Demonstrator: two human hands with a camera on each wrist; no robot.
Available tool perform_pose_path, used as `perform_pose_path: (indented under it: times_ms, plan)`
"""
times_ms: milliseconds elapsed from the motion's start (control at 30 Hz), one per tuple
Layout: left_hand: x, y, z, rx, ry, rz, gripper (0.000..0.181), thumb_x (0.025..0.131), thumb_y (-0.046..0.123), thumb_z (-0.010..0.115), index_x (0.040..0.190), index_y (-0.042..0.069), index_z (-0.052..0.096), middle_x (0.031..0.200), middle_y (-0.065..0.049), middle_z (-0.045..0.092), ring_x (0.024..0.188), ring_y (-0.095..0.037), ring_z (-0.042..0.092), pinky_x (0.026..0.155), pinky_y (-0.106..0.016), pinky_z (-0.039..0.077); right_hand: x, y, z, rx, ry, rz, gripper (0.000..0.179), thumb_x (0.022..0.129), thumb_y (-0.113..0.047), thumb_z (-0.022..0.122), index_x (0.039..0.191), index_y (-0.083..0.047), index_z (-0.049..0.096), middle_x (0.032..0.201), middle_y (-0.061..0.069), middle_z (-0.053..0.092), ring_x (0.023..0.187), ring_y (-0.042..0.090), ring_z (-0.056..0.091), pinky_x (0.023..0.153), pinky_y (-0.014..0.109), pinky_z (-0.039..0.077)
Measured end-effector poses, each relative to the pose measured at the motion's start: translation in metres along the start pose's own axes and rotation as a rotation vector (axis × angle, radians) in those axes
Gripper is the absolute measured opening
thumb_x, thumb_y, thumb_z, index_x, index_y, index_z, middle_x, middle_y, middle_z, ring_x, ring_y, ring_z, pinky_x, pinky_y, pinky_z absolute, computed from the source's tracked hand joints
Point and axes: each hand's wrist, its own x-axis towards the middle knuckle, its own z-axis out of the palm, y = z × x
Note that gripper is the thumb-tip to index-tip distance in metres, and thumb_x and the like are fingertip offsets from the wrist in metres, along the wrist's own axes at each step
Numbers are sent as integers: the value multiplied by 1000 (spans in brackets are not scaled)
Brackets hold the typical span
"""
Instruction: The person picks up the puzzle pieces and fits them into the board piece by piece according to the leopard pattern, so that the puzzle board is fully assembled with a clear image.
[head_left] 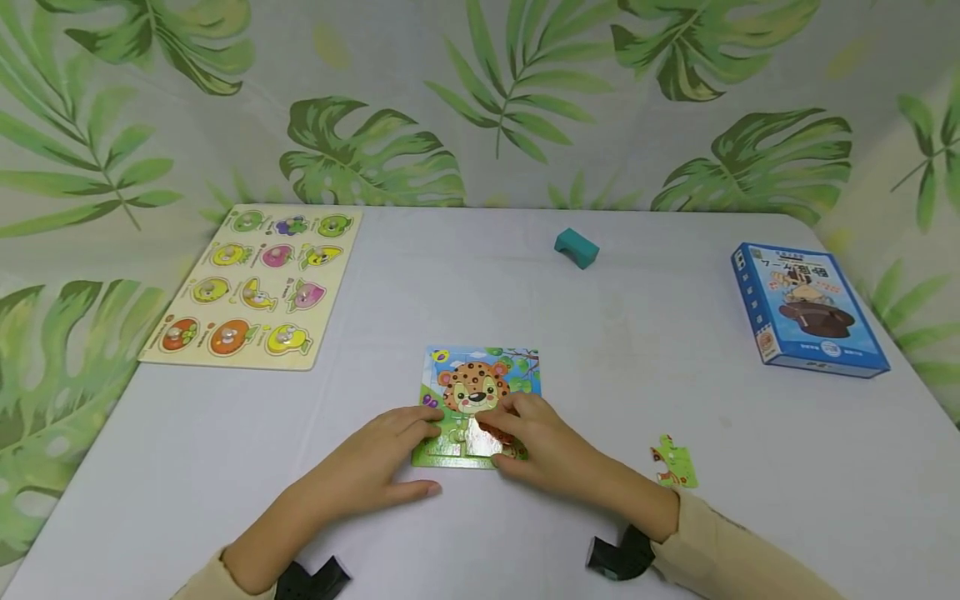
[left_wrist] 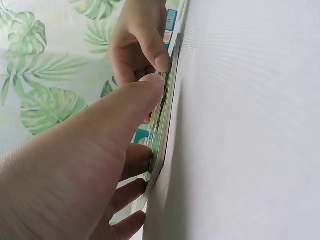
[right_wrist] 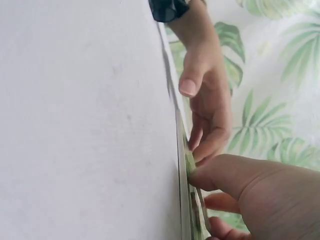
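A small leopard jigsaw puzzle [head_left: 477, 367] lies on the white table at the centre. My left hand [head_left: 382, 458] rests its fingertips on the board's left edge, fingers fairly straight and thumb apart. At the lower right of the board, my right hand [head_left: 543, 437] pinches a puzzle piece [right_wrist: 201, 205] between thumb and fingers. That piece looks slightly tilted over the board in the right wrist view; the hand covers much of it in the head view. Off to the right lies a loose green puzzle piece [head_left: 678, 463].
A fruit peg board [head_left: 258, 283] lies at the back left. Toward the back stands a teal arched block [head_left: 577, 248]. On the right is a blue tangram-style box [head_left: 813, 312]. A leaf-print cloth [head_left: 525, 100] hangs behind the table.
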Motion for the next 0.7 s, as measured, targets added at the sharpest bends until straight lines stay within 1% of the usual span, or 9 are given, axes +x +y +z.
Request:
perform_pose_path:
  times_ms: [67,167,267,333,433,500,567,633,700]
  plan:
    - [0,0,1,16,0,14,59,80,52,59,123,14,51,131,0,42,122,-17,35,101,-34,27,2,1,0,-4,-23,4,42,77,-19,67,117,-11,60,99,-5,45,95,15,39,76,28,36]
    - [0,-1,2,51,-11,41,60,81,54,56,130,21,48,133,-3,40,122,-21,35,101,-38,28,5,1,-1,5,-53,18,41,77,-20,67,116,-12,62,98,-6,45,92,13,38,76,29,35]
    - [1,-1,3,74,-20,63,58,81,55,55,130,25,48,133,-6,40,122,-23,34,101,-40,27,8,0,-2,4,-65,14,40,77,-20,66,115,-12,63,97,-6,45,88,12,37,75,29,34]
    - [1,-1,3,80,-23,70,57,81,55,55,130,25,49,132,-8,40,122,-23,34,101,-40,27,9,0,-2,-7,-70,2,39,77,-20,66,115,-12,63,97,-6,45,87,12,37,76,29,33]
    - [1,-1,2,78,-29,65,56,81,54,56,129,25,51,132,-8,40,122,-24,34,101,-40,27,8,0,-2,-35,-99,-11,41,79,-23,66,119,-12,61,99,-5,45,89,12,38,78,29,33]
    - [1,-1,2,76,-33,60,55,81,53,56,129,25,51,132,-8,40,122,-24,34,100,-41,27,5,1,-3,-33,-131,-1,45,81,-27,65,123,-13,57,105,-4,45,95,12,39,82,29,35]
    - [1,-1,2,72,-36,58,55,81,52,56,129,25,51,133,-8,40,123,-24,34,100,-42,27,1,3,-6,-12,-167,20,50,83,-31,63,128,-13,52,114,-2,44,104,13,38,87,30,37]
    - [1,-1,3,68,-36,57,54,82,52,57,129,25,50,133,-8,39,123,-24,34,101,-42,27,-4,4,-8,13,-196,42,53,84,-34,62,131,-13,48,124,-2,42,113,13,36,91,32,38]
    - [1,-1,3,64,-35,58,54,82,51,57,129,25,50,133,-8,39,123,-24,34,101,-41,26,-9,6,-10,35,-213,46,54,86,-34,60,133,-12,45,132,-1,38,121,14,32,95,35,37]
